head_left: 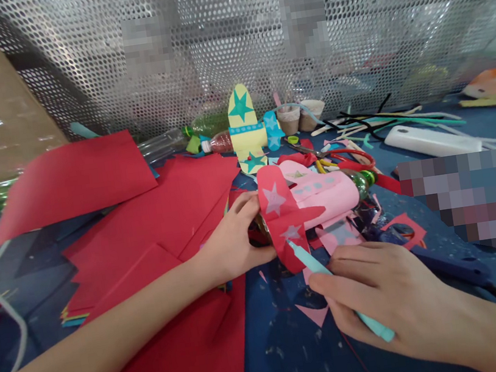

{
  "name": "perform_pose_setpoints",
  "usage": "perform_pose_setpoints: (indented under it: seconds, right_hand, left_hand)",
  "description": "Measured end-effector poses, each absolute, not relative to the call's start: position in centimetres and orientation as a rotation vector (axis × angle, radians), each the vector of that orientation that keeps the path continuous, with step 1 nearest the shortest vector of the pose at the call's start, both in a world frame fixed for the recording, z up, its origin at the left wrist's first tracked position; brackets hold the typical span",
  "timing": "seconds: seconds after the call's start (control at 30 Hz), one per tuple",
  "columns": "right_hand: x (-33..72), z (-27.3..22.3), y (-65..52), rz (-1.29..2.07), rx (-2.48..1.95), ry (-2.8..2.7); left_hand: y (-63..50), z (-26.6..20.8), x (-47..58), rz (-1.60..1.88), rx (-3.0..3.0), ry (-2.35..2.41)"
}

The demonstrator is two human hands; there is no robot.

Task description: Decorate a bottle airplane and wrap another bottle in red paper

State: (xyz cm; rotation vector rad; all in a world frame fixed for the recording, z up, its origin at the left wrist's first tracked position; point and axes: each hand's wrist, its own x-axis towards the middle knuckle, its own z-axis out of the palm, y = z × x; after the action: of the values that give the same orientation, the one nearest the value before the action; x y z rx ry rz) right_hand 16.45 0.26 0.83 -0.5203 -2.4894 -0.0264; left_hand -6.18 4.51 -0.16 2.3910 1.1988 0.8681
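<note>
A toy airplane (323, 197) made from a green bottle wrapped in pink paper lies on the table, its yellow-green cap to the right. At its left end stands a red paper tail piece (283, 221) with two pale stars. My left hand (237, 243) grips that end, thumb and fingers around it. In my right hand (378, 297) is a light turquoise marker (316, 262). Its tip meets the red piece at the lower star, or hovers just over it; I cannot tell which. Pink paper scraps (313, 313) lie below.
Red paper sheets (151, 218) are stacked at left. A yellow paper airplane with green stars (248, 140) stands behind. Scissors (345, 152), a blue glue gun (453, 265), a white power strip (433, 140) and pipe cleaners (386, 119) lie at right. A perforated metal panel (218, 42) rises at the back.
</note>
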Motion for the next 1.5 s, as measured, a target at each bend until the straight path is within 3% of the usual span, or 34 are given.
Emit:
perform_pose_setpoints:
  seconds: [1.5]
  right_hand:
    - [16.44,0.7,0.27,-0.029,-0.545,-2.481]
  left_hand:
    - [4.45,-0.06,-6.14,0.867,2.374,1.211]
